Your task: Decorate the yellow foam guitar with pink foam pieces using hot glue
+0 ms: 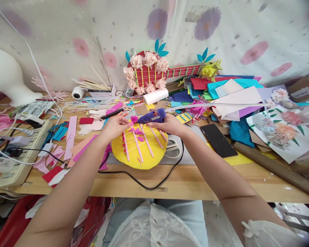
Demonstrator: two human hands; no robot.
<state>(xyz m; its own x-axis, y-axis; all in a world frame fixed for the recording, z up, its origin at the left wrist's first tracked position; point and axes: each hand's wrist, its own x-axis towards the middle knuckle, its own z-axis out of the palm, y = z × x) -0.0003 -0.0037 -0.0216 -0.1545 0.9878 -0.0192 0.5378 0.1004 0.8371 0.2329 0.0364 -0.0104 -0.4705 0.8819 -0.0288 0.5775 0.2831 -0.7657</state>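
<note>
In front of me a yellow round board point(151, 159) lies on the table, with pale pink strips, thin strings and small red beads on it. Loose magenta petals point(140, 139) rest on its upper part. My right hand point(170, 124) grips a purple hot glue gun point(153, 116), its nozzle pointing left. Close to that nozzle is a magenta paper flower point(134, 119), pinched at the fingertips of my left hand point(115, 126). The exact contact between fingers and flower is too small to see clearly.
A black cord point(149, 188) loops along the table's front edge. A phone point(218, 140) and a wooden stick point(275, 166) lie right; a power strip point(23, 161) and paper scraps lie left. Behind stands a red flower-trimmed paper guitar point(182, 71), beside piled coloured sheets point(237, 99).
</note>
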